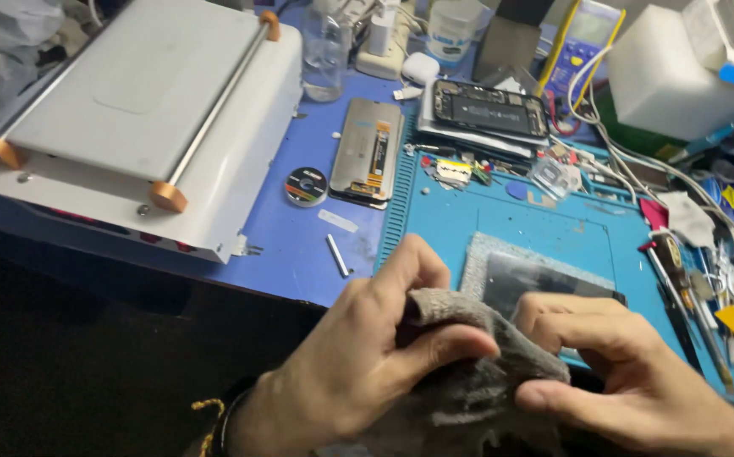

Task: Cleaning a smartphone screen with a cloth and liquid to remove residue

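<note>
While both pinch the grey cloth (468, 364) – left hand (358, 364) curled, right hand (629, 372) (fingers bent) – phone screen (536, 283) beneath

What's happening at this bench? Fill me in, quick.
A person works a grey cloth with both hands: the left hand pinches it from above, the right hand grips its other end. Under them a dark glass panel lies on a blue work mat. An opened phone and a white machine sit farther back.

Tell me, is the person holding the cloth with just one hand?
No, both the left hand and the right hand pinch the grey cloth above the blue mat.
</note>
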